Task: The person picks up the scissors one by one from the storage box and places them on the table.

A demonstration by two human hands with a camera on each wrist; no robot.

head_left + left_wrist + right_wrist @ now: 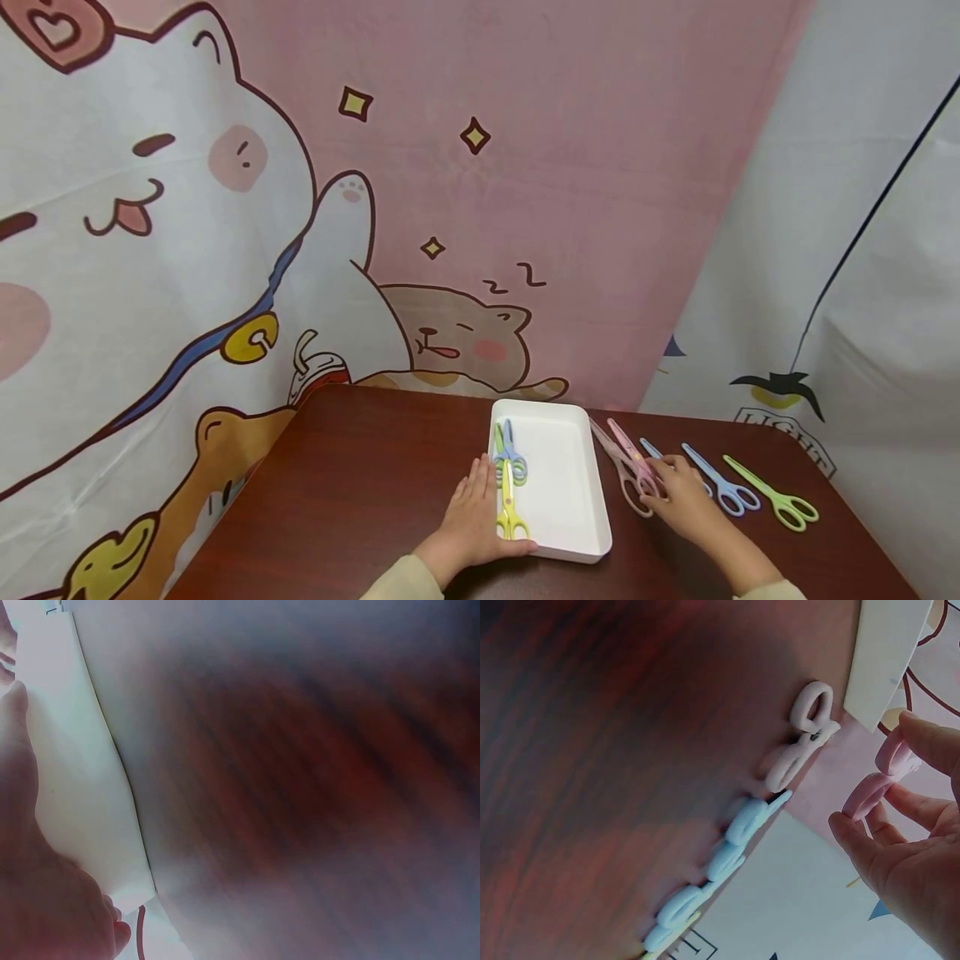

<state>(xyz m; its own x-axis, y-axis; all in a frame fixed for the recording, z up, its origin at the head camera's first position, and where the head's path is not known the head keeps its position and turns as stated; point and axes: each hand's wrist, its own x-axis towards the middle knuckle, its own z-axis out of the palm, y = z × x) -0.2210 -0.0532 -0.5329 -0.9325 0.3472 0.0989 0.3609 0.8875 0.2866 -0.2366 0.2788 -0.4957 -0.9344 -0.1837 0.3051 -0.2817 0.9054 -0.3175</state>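
Pink scissors (628, 444), one pair, pinched in the right hand (684, 500); white tray (562, 496) beside the left hand (472, 518).
Left hand: fingers straight, against the tray's side. Pale pink scissors (622, 463) left of the right hand; blue scissors (708, 471) and green scissors (759, 483) to its right. Step, by judgement: lifting the pink pair; the next move calls for a steady pinch, blades clear of the pale pink pair. Right wrist view only: handle loops clearly above the tabletop (375, 475). Head view only: yellow scissors (507, 497) inside the tray, right of the left hand.
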